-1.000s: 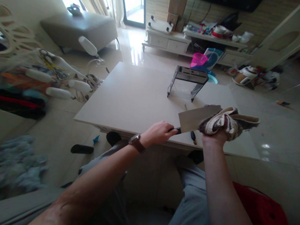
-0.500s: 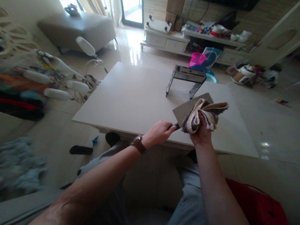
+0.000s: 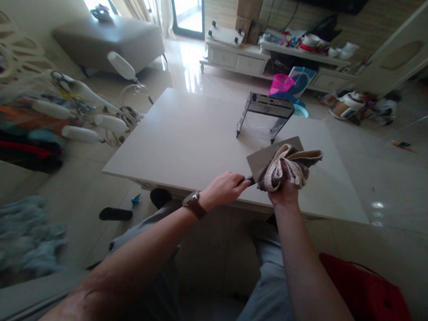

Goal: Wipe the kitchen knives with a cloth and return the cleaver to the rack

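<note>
My left hand (image 3: 224, 188) is wrapped around the black handle of a cleaver (image 3: 261, 163), whose wide flat blade points away to the right above the table. In my right hand (image 3: 286, 193) is a bunched brown and cream cloth (image 3: 284, 169), which lies against the blade and covers part of it. Beyond the blade a knife rack (image 3: 270, 105) with a dark slotted top and clear sides stands on the white table (image 3: 186, 135). The fingers of my right hand are partly hidden by the cloth.
Left of the table are a white chandelier lamp (image 3: 111, 123) and a heap of greyish fabric (image 3: 22, 237). A red bag (image 3: 367, 290) lies on the floor at lower right. Past the table are a pink basket (image 3: 281, 83) and a white TV cabinet (image 3: 236, 59).
The cloth and my right hand have shifted slightly left and down along the blade. The cleaver stays almost in place in my left hand.
</note>
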A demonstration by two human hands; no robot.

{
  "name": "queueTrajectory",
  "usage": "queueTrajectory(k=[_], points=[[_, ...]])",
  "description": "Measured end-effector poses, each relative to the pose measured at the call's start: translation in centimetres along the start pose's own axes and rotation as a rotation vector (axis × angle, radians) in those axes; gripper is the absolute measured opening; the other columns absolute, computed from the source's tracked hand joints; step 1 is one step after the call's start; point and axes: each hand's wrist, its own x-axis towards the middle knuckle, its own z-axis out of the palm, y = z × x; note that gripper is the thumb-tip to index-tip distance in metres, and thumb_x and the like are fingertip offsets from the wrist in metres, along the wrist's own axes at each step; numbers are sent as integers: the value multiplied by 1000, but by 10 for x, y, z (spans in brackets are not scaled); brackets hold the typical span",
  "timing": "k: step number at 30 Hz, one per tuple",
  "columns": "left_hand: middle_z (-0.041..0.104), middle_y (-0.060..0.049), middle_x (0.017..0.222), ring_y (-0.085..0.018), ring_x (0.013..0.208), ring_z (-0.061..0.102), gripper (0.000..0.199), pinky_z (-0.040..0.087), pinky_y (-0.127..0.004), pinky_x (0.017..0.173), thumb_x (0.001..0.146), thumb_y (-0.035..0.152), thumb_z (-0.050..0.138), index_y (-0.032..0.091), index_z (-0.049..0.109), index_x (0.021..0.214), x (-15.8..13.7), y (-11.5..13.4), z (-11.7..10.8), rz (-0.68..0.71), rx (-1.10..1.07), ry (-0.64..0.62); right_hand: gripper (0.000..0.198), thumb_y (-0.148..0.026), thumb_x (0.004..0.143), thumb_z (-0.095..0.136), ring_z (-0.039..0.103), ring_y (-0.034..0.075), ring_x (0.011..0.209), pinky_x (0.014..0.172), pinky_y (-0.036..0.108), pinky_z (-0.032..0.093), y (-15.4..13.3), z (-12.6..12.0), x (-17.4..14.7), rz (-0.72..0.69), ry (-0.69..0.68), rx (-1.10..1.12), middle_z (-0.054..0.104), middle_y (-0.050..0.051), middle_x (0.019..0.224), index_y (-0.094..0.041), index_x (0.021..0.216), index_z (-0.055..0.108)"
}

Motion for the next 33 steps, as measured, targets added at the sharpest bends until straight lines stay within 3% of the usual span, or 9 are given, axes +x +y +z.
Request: queueTrajectory(k=[9, 18, 23, 33], points=[[59, -4, 68, -16, 64, 47, 45, 27, -32, 64, 104, 48, 43, 18, 64, 78, -6, -12, -16, 49, 46, -75, 12, -29, 83, 67, 72, 16, 108, 103, 39, 59, -27, -16, 17, -73, 164, 98, 77, -3, 109, -28, 94, 72], [57, -3, 65, -15, 61, 43, 44, 24, -32, 60, 102, 45, 45, 17, 63, 74, -5, -10, -17, -23, 8, -105, 7, -30, 83, 70, 72, 14, 109, 98, 32, 60, -30, -27, 22, -6, 179, 157, 78, -6, 102, -29, 90, 73], [51, 0, 60, -13, 57, 37, 44, 20, -33, 60, 103, 43, 45, 17, 58, 69, -2, -5, -8, -23, -72, -59, 12, -33, 80, 75, 72, 14, 108, 98, 31, 59, -23, -17, 18, 15, 109, 123, 78, -6, 102, -29, 91, 73], [56, -2, 64, -13, 59, 38, 45, 21, -32, 60, 104, 41, 44, 15, 63, 73, 4, 6, 10, -106, -144, 0, 25, -40, 75, 82, 72, 15, 102, 99, 32, 58, 0, 0, -1, 130, -38, 12, 78, -5, 99, -26, 94, 73]])
